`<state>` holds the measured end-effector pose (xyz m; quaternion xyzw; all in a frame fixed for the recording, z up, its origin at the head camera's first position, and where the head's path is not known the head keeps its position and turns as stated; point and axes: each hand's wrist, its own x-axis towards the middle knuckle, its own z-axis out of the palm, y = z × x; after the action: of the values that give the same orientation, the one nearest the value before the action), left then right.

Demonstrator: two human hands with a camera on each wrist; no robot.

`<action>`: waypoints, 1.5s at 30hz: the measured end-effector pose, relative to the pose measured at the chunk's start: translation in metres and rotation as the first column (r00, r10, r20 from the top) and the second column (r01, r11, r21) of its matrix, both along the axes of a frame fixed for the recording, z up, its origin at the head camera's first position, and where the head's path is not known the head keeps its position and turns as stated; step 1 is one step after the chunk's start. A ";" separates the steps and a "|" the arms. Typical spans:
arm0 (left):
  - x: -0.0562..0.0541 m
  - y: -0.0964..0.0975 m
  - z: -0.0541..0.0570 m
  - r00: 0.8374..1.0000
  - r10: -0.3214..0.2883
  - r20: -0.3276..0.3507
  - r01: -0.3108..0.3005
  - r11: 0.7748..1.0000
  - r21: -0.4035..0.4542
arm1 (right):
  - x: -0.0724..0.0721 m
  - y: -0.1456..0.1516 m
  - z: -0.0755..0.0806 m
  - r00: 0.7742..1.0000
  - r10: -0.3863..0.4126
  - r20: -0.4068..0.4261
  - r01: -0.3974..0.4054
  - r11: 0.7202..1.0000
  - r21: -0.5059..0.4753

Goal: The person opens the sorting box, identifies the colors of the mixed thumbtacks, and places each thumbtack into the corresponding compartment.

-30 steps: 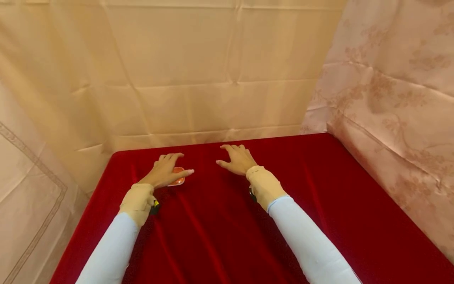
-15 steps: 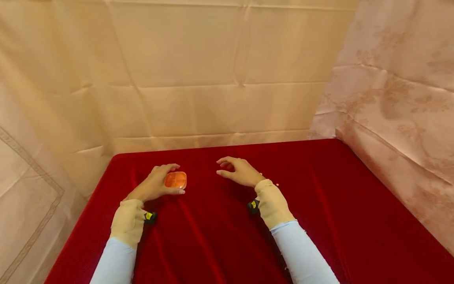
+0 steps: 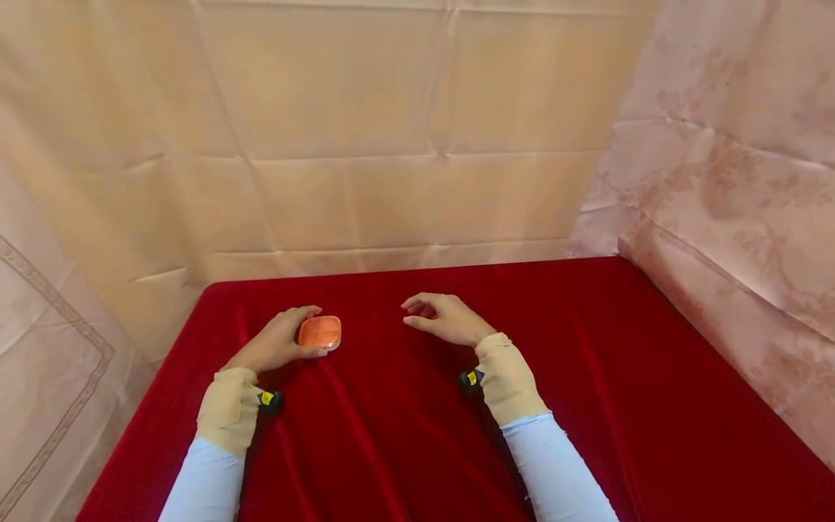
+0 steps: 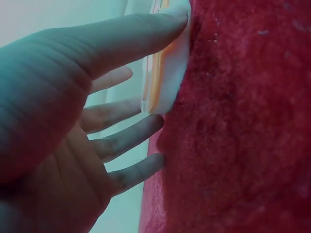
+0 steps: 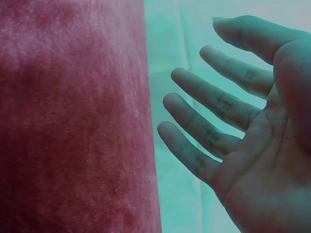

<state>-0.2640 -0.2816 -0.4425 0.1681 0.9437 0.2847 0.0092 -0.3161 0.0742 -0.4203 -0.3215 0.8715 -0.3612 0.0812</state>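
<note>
A small, low container (image 3: pixel 321 333) with an orange inside, a clear lid and white sides lies on the red cloth, left of the middle. Around its left side is my left hand (image 3: pixel 280 339), thumb on the near side and fingers on the far side. In the left wrist view the thumb (image 4: pixel 131 39) overlaps the container (image 4: pixel 167 73); the fingers are spread and fairly straight, and firm contact cannot be made out. My right hand (image 3: pixel 450 319) hovers to the right of the container, its fingers (image 5: pixel 214 104) loosely bent and holding nothing.
Red velvet cloth (image 3: pixel 404 406) with a few creases covers the table. A beige curtain (image 3: pixel 391 203) hangs behind its far edge, and a pinkish floral curtain (image 3: pixel 730 181) on the right. Another pale curtain (image 3: pixel 39 384) hangs on the left.
My left hand has come down and back from over the container, which now shows more fully and stays in place. My right hand has drawn back slightly, its fingers bending more.
</note>
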 end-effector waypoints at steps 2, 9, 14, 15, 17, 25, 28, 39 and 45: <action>0.000 0.000 -0.002 1.000 0.005 0.006 -0.005 1.000 0.003 | 0.001 0.000 -0.002 1.000 0.000 -0.002 0.000 1.000 0.005; -0.004 0.002 -0.003 0.998 -0.019 -0.053 0.020 1.000 0.015 | 0.001 -0.006 -0.001 0.999 0.018 -0.046 -0.018 1.000 0.003; -0.004 0.014 -0.005 0.996 -0.038 -0.077 0.038 0.999 0.001 | 0.003 -0.008 -0.002 0.998 0.032 -0.046 -0.029 0.998 0.056; -0.004 0.018 -0.006 0.996 -0.040 -0.078 0.040 0.999 -0.003 | 0.004 -0.008 -0.002 0.998 0.035 -0.043 -0.032 0.997 0.066; -0.004 0.028 -0.005 0.996 -0.046 -0.073 0.045 0.999 -0.009 | 0.006 -0.008 0.000 0.998 0.044 -0.036 -0.040 0.996 0.084; 0.005 0.077 -0.004 0.986 -0.153 -0.066 0.145 0.983 -0.108 | 0.014 -0.007 0.007 0.994 0.103 0.045 -0.110 0.977 0.181; 0.010 0.094 -0.003 0.977 -0.204 -0.068 0.195 0.973 -0.122 | 0.017 -0.004 0.008 0.992 0.108 0.066 -0.119 0.974 0.195; 0.026 0.131 -0.005 0.942 -0.335 -0.029 0.330 0.936 -0.120 | 0.031 0.005 0.007 0.981 0.083 0.176 -0.122 0.967 0.222; 0.027 0.134 -0.002 0.922 -0.387 -0.016 0.384 0.918 -0.100 | 0.033 0.010 0.007 0.977 0.054 0.204 -0.112 0.952 0.284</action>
<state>-0.2367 -0.1478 -0.4448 0.3549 0.9046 0.2293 0.0564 -0.2831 0.0842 -0.4134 -0.3056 0.8891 -0.2533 0.2279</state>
